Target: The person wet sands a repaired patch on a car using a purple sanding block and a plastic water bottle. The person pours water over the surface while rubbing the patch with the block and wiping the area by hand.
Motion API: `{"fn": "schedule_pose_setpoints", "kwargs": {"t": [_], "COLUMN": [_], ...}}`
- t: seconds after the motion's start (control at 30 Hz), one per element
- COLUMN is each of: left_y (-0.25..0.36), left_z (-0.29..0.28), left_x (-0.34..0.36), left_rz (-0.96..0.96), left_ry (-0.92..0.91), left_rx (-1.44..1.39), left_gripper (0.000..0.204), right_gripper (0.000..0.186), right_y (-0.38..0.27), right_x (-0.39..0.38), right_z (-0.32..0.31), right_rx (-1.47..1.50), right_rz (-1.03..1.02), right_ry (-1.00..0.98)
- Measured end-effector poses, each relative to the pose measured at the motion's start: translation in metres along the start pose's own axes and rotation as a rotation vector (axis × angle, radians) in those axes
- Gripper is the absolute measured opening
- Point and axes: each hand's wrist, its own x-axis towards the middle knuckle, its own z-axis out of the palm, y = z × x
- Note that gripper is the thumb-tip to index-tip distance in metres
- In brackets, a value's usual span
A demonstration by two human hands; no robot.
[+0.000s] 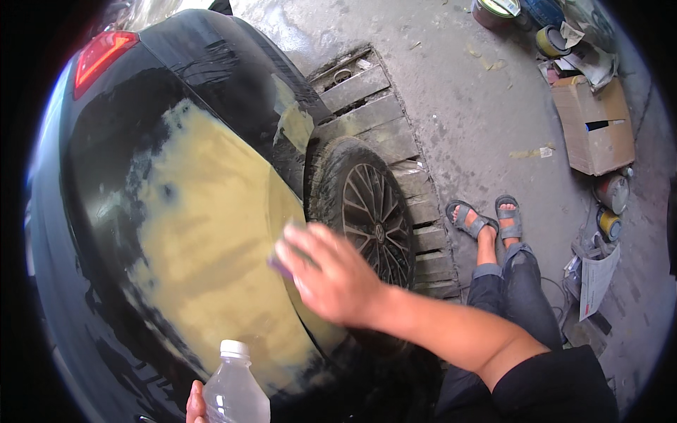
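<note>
My right hand (328, 271) is pressed to the rear side panel of a dark car, beside the wheel arch. Its fingers are closed over a piece of purple sandpaper (280, 268); motion blurs it and only an edge shows. Under and around it spreads a large patch of yellowish filler (204, 211), with feathered edges against the black paint. At the bottom of the view, my left hand (196, 403) is wrapped round a clear plastic bottle (236, 391) with a white cap, held upright. Most of that hand is out of view.
The car's rear wheel (377, 218) stands by a slatted floor drain (374, 113). A lit red tail light (102, 60) is at upper left. Along the right are a cardboard box (596, 123), tins (552, 42) and scrap paper (598, 282). My sandalled feet (486, 217) are on the concrete.
</note>
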Motion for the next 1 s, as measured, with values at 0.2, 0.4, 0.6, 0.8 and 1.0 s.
{"fn": "schedule_pose_setpoints", "kwargs": {"t": [0.2,0.4,0.6,0.8,1.0], "left_y": [0.021,-0.020,-0.002,0.005,-0.001], "left_z": [0.005,0.001,-0.003,-0.019,-0.022], "left_x": [0.006,-0.018,-0.008,-0.009,-0.007], "left_rz": [-0.307,0.137,0.008,-0.111,-0.022], "left_ry": [0.048,0.028,-0.033,-0.160,-0.175], "left_rx": [-0.367,0.114,-0.074,0.126,0.133], "left_gripper": [0.058,0.070,0.090,0.094,0.099], "right_gripper": [0.045,0.047,0.039,0.039,0.040], "right_y": [0.073,-0.056,0.054,-0.004,-0.049], "right_x": [0.085,-0.032,0.065,0.011,-0.046], "right_z": [0.014,-0.006,0.019,0.006,-0.004], "right_rx": [-0.091,-0.057,-0.036,0.025,0.064], "right_rz": [0.073,-0.083,0.104,-0.155,0.035], "right_ry": [0.019,-0.019,0.067,0.068,0.068]}}
